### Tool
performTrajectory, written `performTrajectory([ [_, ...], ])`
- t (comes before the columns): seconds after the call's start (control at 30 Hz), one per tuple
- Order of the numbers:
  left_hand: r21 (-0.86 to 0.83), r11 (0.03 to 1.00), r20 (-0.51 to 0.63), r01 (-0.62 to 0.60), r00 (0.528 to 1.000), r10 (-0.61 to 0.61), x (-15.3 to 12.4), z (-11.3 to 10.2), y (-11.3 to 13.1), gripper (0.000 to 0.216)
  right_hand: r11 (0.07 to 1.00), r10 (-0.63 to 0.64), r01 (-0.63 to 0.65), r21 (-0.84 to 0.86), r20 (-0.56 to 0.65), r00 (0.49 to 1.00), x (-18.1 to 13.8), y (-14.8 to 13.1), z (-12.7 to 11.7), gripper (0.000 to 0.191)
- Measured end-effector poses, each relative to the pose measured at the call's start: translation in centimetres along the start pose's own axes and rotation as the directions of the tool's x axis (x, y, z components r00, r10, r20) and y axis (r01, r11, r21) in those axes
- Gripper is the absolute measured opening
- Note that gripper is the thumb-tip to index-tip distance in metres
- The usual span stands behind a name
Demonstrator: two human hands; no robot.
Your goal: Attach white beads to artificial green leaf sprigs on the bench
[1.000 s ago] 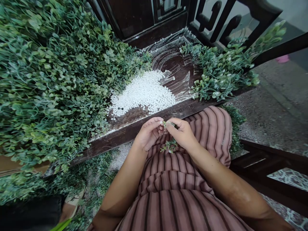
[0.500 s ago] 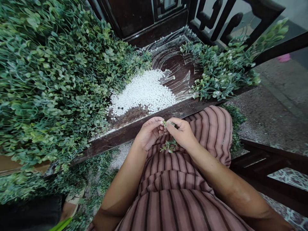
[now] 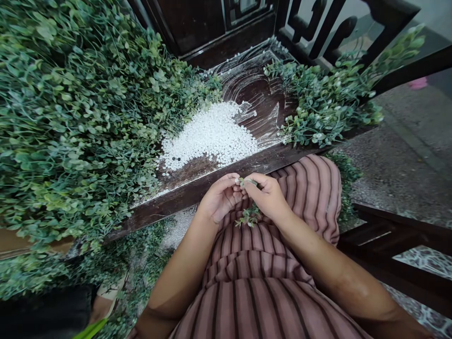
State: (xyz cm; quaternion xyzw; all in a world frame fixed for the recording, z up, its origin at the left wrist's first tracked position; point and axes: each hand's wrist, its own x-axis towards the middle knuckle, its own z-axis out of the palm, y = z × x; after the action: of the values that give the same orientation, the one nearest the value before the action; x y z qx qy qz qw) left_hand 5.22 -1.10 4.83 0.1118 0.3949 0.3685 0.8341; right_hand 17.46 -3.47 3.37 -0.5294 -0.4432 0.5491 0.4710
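Observation:
Over my lap, my right hand [image 3: 267, 197] pinches an artificial leafy sprig [image 3: 248, 216], whose lower leaves hang below the fingers. My left hand [image 3: 219, 197] is closed at thumb and fingertips around a small white bead [image 3: 237, 181] at the sprig's tip. The fingertips of both hands nearly meet there, and the exact contact between bead and stem is too small to tell. Just beyond my hands, a heap of white beads [image 3: 215, 134] is spread on a dark wooden bench seat [image 3: 197, 170].
A large mass of artificial greenery [image 3: 88, 117] covers the bench's left side. More sprigs [image 3: 325, 101] with white tips lie at the right against the wooden armrest [image 3: 388, 84]. A small black object [image 3: 176, 159] rests among the beads. Another person's foot [image 3: 102, 301] shows at lower left.
Both hands stay almost in place, with only a slight shift of the left hand's fingers at the bead. The hanging leaves have moved a little; everything else is the same.

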Motion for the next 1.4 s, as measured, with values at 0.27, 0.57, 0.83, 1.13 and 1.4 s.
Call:
performTrajectory([
  [0.27,-0.003,1.000,0.011,0.001,1.000,-0.001,0.1,-0.1,0.0,0.011,1.000,-0.001,0.001,-0.030,-0.004,1.000,0.0,0.1,0.0,0.018],
  [0.57,-0.030,0.999,0.004,0.019,1.000,-0.018,0.1,-0.2,0.0,0.011,1.000,-0.014,0.014,-0.015,-0.019,1.000,0.0,-0.1,0.0,0.019],
  [0.83,0.026,1.000,-0.019,0.009,1.000,-0.009,0.1,0.1,0.0,0.012,1.000,0.017,-0.017,-0.006,-0.014,1.000,0.0,-0.3,0.1,0.018],
  [1.13,0.236,0.954,-0.122,-0.186,0.968,0.219,0.3,0.3,-0.5,0.011,0.998,-0.006,0.005,-0.055,-0.021,1.000,0.3,0.3,0.0,0.019],
  [1.4,0.418,0.883,-0.143,-0.215,0.944,0.297,-0.1,-0.6,-0.7,0.019,0.993,-0.015,0.010,-0.118,-0.043,0.999,0.3,1.0,-0.3,0.020],
])
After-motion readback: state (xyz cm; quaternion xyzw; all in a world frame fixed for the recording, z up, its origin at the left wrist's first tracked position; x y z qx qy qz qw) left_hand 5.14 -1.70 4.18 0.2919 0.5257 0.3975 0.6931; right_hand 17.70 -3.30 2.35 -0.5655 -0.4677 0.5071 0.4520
